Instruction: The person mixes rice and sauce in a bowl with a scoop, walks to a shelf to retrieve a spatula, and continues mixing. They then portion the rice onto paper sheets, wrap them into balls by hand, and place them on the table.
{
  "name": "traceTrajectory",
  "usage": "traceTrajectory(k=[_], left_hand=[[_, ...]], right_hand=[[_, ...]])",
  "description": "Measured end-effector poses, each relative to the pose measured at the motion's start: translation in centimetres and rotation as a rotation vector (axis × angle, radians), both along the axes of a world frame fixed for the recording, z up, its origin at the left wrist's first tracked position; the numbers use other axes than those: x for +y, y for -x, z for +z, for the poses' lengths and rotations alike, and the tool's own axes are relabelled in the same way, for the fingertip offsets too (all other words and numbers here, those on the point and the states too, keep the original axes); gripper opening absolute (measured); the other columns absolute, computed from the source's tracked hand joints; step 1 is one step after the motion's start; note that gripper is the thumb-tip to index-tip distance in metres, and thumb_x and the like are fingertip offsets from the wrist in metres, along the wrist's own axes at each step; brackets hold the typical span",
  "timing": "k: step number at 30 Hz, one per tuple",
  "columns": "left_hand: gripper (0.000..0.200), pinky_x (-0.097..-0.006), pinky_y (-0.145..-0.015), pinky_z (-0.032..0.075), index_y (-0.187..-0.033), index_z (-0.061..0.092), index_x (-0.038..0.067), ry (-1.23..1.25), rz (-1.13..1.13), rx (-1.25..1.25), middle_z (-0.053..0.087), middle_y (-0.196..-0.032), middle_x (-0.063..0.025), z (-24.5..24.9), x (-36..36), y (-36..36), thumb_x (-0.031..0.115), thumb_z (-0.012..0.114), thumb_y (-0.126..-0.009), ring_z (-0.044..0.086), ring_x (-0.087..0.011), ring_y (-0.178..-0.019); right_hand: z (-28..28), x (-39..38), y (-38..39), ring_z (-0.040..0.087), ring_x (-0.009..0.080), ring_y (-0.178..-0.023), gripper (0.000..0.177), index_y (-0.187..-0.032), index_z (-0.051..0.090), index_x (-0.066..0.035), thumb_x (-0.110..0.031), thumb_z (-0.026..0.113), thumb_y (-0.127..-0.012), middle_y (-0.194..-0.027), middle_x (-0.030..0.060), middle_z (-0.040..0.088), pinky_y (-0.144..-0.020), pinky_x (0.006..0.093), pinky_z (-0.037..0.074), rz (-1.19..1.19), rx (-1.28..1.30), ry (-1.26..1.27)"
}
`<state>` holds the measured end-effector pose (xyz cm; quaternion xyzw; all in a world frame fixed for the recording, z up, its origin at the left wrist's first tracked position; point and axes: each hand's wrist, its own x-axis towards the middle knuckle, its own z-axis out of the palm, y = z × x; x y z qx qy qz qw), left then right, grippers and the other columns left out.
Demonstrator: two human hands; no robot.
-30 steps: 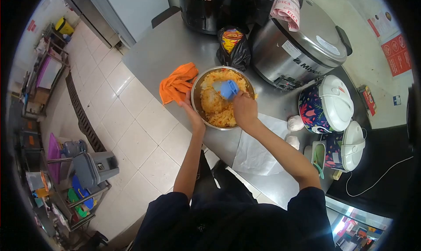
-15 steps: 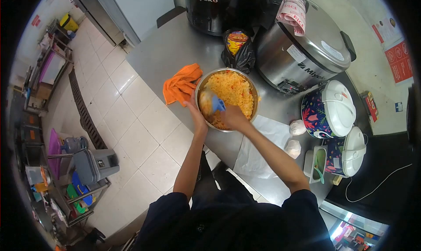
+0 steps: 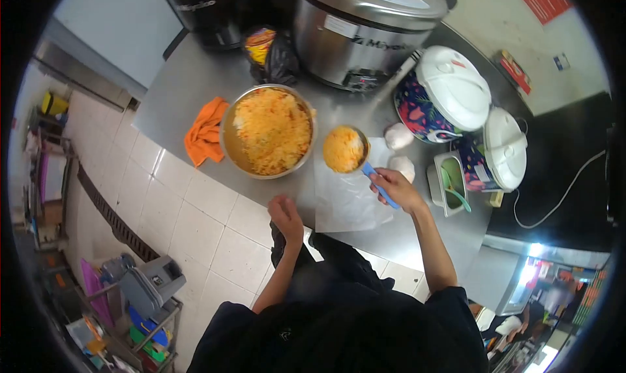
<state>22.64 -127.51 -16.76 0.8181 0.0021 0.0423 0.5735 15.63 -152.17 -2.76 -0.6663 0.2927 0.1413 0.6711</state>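
In my right hand (image 3: 399, 189) I grip the blue handle of a scoop (image 3: 381, 182), its round cup heaped with orange rice (image 3: 343, 149). The cup hangs over the upper part of a white paper sheet (image 3: 349, 207) on the steel table. My left hand (image 3: 285, 215) is at the table's front edge, holding nothing, with its fingers loosely bent and partly apart. Up and to its left stands a steel bowl (image 3: 229, 152) of orange rice, apart from both hands. Two white wrapped bundles (image 3: 398, 136) lie just right of the paper.
An orange cloth (image 3: 206, 133) lies left of the bowl. Behind are a black plastic bag (image 3: 282, 60) and a large steel rice cooker (image 3: 352, 47). On the right stand patterned containers with white lids (image 3: 453, 89) and a steel pan with a green spoon (image 3: 448, 187).
The scoop has left the bowl and moved right, full of rice, to above the paper. My left hand has let go of the bowl's side and drawn back. The view has shifted right.
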Motion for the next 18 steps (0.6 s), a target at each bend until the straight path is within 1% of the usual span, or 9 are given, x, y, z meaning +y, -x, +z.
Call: traceTrajectory(k=[2, 4, 6, 7, 8, 10, 11, 14, 18], left_hand=[[0.018, -0.036, -0.077, 0.037, -0.091, 0.051, 0.0, -0.144, -0.202, -0.099, 0.052, -0.089, -0.0146, -1.2, -0.7, 1.0, 0.016, 0.05, -0.084, 0.048, -0.0286, -0.086], [0.017, -0.0362, -0.075, 0.038, -0.09, 0.051, 0.0, -0.159, -0.213, -0.105, 0.053, -0.088, -0.0142, -1.1, -1.3, 1.0, 0.016, 0.049, -0.084, 0.049, -0.0284, -0.084], [0.016, -0.0365, -0.074, 0.038, -0.089, 0.052, 0.001, -0.186, -0.223, -0.106, 0.053, -0.086, -0.0138, -0.7, -1.3, 0.6, 0.015, 0.049, -0.084, 0.049, -0.0281, -0.083], [0.016, -0.0365, -0.073, 0.039, -0.09, 0.052, 0.001, -0.17, -0.204, -0.097, 0.053, -0.087, -0.0136, -0.4, -1.3, 0.1, 0.016, 0.049, -0.084, 0.05, -0.0277, -0.083], [0.016, -0.0365, -0.073, 0.039, -0.09, 0.052, 0.001, -0.155, -0.182, -0.087, 0.054, -0.087, -0.0133, -0.1, -1.3, -0.3, 0.016, 0.049, -0.085, 0.05, -0.0274, -0.082], [0.016, -0.0338, -0.072, 0.04, -0.09, 0.052, 0.001, -0.142, -0.155, -0.084, 0.053, -0.087, -0.0115, 0.1, -0.9, -1.3, 0.016, 0.048, -0.086, 0.05, -0.0239, -0.081], [0.017, -0.0311, -0.072, 0.04, -0.091, 0.052, 0.0, -0.125, -0.12, -0.075, 0.053, -0.087, -0.0097, 0.2, -0.7, -1.7, 0.015, 0.047, -0.087, 0.05, -0.0205, -0.08], [0.018, -0.03, -0.073, 0.04, -0.091, 0.052, 0.0, -0.166, -0.078, -0.121, 0.053, -0.088, -0.009, 0.1, 0.4, -2.7, 0.016, 0.047, -0.088, 0.049, -0.0196, -0.08], [0.018, -0.0327, -0.07, 0.041, -0.091, 0.052, -0.001, -0.158, -0.055, -0.098, 0.054, -0.086, -0.0115, 1.0, 1.1, -2.8, 0.016, 0.046, -0.088, 0.051, -0.0229, -0.077]], right_hand=[[-3.2, 0.1, 4.5, 0.05, 0.0099, -0.05, 0.028, -0.107, 0.052, -0.002, -0.022, 0.048, -0.088, -0.07, 0.0029, 0.051, -0.045, 0.0224, 0.04, -0.119, -0.008, 0.039], [-5.2, 0.5, 7.2, 0.053, 0.013, -0.051, 0.029, -0.112, 0.051, -0.004, -0.019, 0.048, -0.088, -0.07, 0.0045, 0.052, -0.048, 0.0241, 0.042, -0.229, -0.019, 0.084], [-6.8, 1.9, 8.7, 0.059, 0.0216, -0.061, 0.037, -0.121, 0.046, -0.007, -0.014, 0.05, -0.085, -0.071, 0.0092, 0.055, -0.055, 0.0294, 0.047, -0.119, -0.172, 0.794], [-7.9, 2.7, 8.8, 0.057, 0.027, -0.067, 0.05, -0.126, 0.041, -0.01, -0.007, 0.052, -0.078, -0.079, 0.0115, 0.055, -0.059, 0.0343, 0.049, -0.14, -0.315, 1.042], [-8.7, 3.4, 9.1, 0.057, 0.027, -0.067, 0.05, -0.126, 0.041, -0.01, -0.007, 0.052, -0.078, -0.079, 0.0115, 0.055, -0.059, 0.0343, 0.049, -0.151, -0.312, 1.038], [-10.0, 4.9, 9.6, 0.055, 0.0256, -0.07, 0.06, -0.129, 0.038, -0.014, -0.004, 0.053, -0.072, -0.086, 0.0095, 0.052, -0.058, 0.0354, 0.049, 0.152, -0.106, 1.377], [-11.1, 5.5, 9.9, 0.052, 0.0247, -0.068, 0.066, -0.13, 0.036, -0.015, -0.003, 0.053, -0.068, -0.089, 0.0077, 0.05, -0.057, 0.0355, 0.049, 0.157, -0.134, 1.381], [-12.0, 5.4, 10.0, 0.052, 0.0238, -0.068, 0.066, -0.131, 0.035, -0.016, -0.004, 0.053, -0.069, -0.088, 0.0072, 0.05, -0.055, 0.0345, 0.048, 0.181, -0.141, 1.401], [-11.6, 5.4, 9.8, 0.051, 0.0238, -0.066, 0.066, -0.131, 0.035, -0.017, -0.002, 0.052, -0.069, -0.09, 0.0075, 0.05, -0.055, 0.0349, 0.048, 0.155, -0.174, 1.379]])
